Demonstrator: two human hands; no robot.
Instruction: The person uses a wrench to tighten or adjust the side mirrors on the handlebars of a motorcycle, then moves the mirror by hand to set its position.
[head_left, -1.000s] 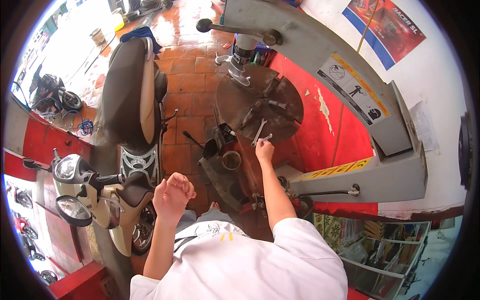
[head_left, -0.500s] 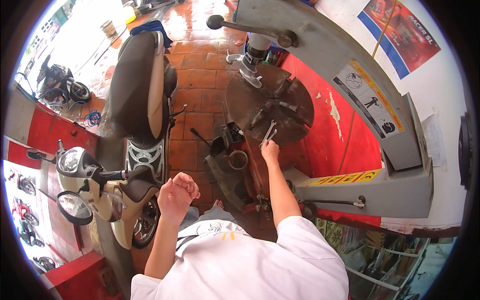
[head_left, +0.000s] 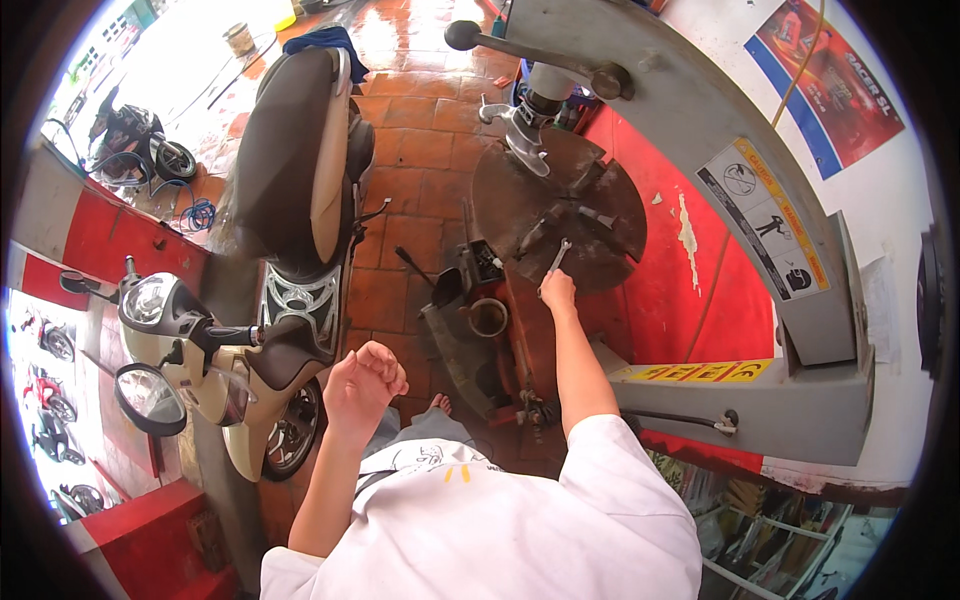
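Observation:
My right hand [head_left: 558, 290] reaches out over the near edge of a round dark metal turntable [head_left: 500, 205] on a tire-changing machine. Its fingers are wrapped round a silver wrench [head_left: 562, 253], whose end sticks out toward the turntable; the fist hides the rest. Above the turntable's far side hangs the machine's silver hooked mounting head [head_left: 525, 138]. My left hand [head_left: 367, 388] is raised in front of my body, left of my right arm. Its fingers are loosely bent, and I see nothing in it.
A cream and brown scooter [head_left: 285, 190] stands on the left over red floor tiles [head_left: 395, 235]. A grey machine arm [head_left: 690, 110] with a lever curves along the right. Below the turntable sits a metal cup [head_left: 488, 317]. A second motorbike [head_left: 140, 150] stands far left.
The whole view has shifted slightly, moving the machine and scooter rightward in the picture. Two wrench ends showed above my right hand before; one shows now. My left hand stays about where it was.

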